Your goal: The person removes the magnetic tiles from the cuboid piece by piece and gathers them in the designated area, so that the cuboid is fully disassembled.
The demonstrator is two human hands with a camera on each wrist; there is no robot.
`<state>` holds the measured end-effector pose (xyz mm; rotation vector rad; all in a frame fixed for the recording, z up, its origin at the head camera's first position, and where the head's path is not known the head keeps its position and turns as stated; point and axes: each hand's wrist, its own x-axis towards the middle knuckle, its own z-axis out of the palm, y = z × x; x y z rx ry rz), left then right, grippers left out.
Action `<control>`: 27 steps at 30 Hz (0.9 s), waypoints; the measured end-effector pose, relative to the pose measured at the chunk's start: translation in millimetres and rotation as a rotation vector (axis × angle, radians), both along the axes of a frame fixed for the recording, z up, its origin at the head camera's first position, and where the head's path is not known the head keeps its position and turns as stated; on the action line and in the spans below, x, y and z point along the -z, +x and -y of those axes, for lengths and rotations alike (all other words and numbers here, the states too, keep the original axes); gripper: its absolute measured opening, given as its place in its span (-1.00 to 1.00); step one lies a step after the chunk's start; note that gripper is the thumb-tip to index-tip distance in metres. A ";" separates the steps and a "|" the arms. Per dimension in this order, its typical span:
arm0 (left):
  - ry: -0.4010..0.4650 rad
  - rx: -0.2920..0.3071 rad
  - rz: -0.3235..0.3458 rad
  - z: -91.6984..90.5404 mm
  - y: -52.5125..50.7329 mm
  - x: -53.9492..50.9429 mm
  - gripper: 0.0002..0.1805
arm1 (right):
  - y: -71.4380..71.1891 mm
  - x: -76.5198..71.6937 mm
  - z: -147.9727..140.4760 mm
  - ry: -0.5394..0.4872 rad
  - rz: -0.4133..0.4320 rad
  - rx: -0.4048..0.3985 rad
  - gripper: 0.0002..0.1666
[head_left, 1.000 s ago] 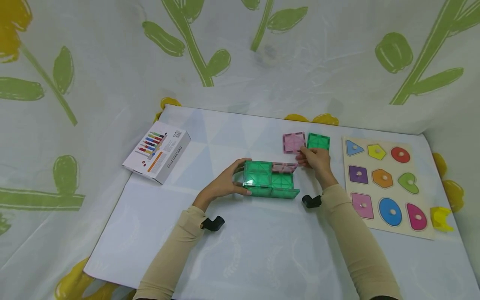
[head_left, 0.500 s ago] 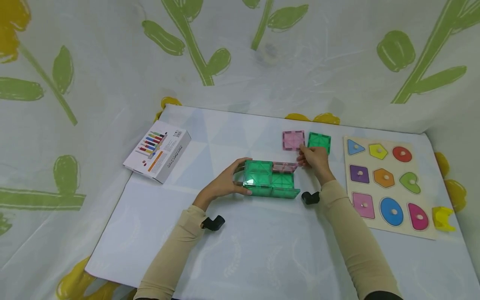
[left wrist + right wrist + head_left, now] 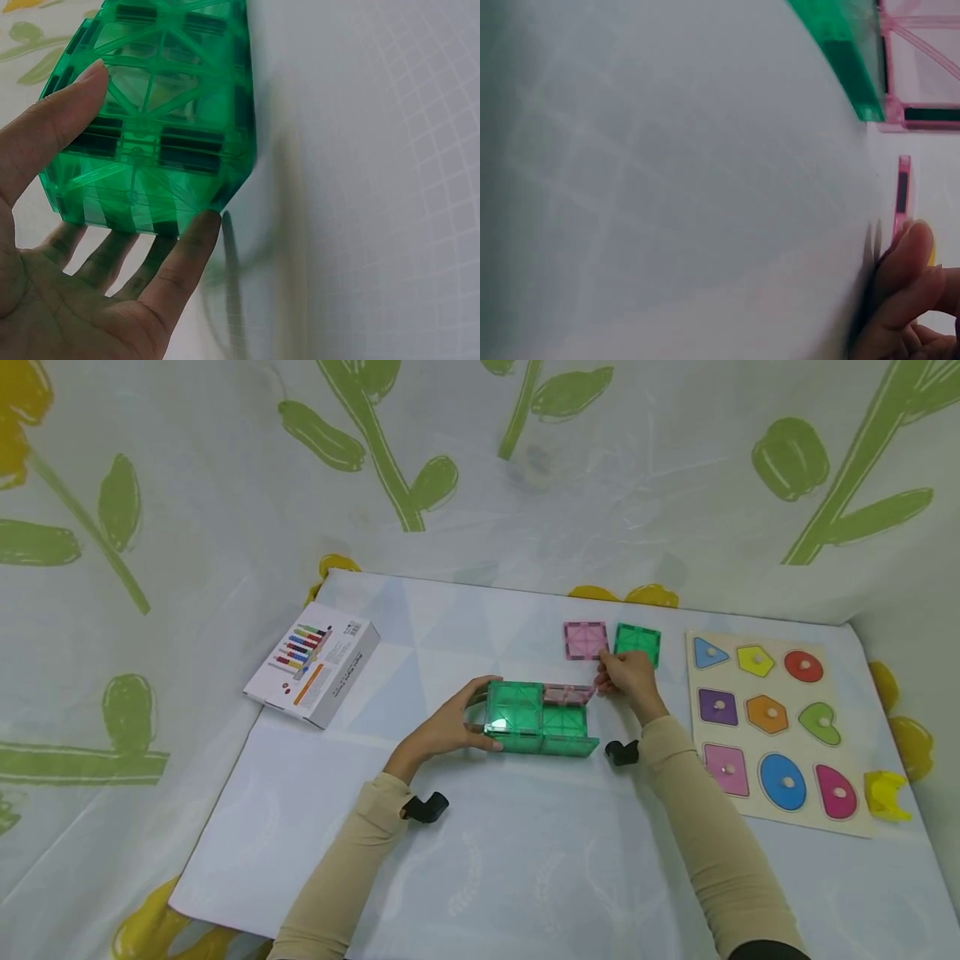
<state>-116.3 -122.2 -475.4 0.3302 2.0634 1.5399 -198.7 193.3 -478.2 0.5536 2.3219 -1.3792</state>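
Note:
A block built of clear green square magnetic tiles point(image 3: 514, 708) lies on the table, with a pink tile point(image 3: 567, 695) leaning along its far right side. My left hand point(image 3: 442, 723) grips the block's left end, thumb at the near side, as the left wrist view also shows. Farther back lie a pink square tile point(image 3: 585, 641) and a green square tile point(image 3: 637, 642). My right hand point(image 3: 633, 681) pinches the pink one at its near right corner. It partly covers the green tile. In the right wrist view, the fingertips point(image 3: 917, 238) overlap a pink edge.
To the left lies a white box point(image 3: 313, 664) with a picture of coloured pegs. On the right is a wooden shape puzzle board point(image 3: 738, 693) with knobbed pieces, and a yellow piece point(image 3: 887, 795) beside it. A patterned curtain hangs behind the table's far edge.
The pink tile at the back has turned slightly straighter and shifted a little away, with the right fingers at its corner. The left hand and the green block have stayed put.

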 end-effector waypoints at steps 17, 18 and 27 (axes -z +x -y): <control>-0.056 0.019 -0.063 -4.4 4.5 -5.5 0.24 | 4.4 1.0 1.1 0.028 -0.021 -0.037 -0.46; -0.068 0.022 -0.078 -4.9 4.5 -5.1 0.24 | 5.2 0.4 0.9 0.026 -0.018 -0.049 -0.46; -0.157 0.039 -0.172 -6.6 3.3 -2.3 0.21 | 15.8 -3.9 -1.6 0.028 -0.033 -0.208 -0.44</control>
